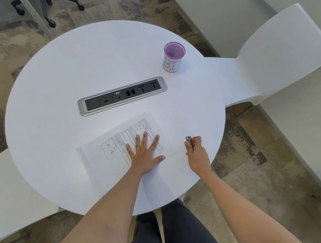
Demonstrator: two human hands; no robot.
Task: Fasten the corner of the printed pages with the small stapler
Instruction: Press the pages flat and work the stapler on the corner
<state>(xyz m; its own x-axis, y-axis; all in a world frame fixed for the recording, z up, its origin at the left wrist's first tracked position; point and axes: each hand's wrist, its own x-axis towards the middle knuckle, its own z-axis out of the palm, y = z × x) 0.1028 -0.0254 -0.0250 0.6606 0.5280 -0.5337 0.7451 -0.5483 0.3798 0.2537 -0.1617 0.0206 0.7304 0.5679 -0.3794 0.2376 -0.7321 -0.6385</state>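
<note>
The printed pages [109,150] lie tilted on the round white table [60,74], near its front edge, with text and a small circuit drawing on the top sheet. My left hand [144,155] rests flat on the pages' right half, fingers spread. My right hand [196,151] is just right of the pages' lower right corner, closed around the small stapler [188,139]. Only the stapler's dark and silver tip shows above my fingers. The stapler is a short way from the paper and does not touch it.
A silver and black socket panel [122,95] is set into the table's middle. A purple mesh cup [173,57] with a white label stands at the back right. White chairs sit at the right [275,56] and left [12,190]. My legs are below the table's front edge.
</note>
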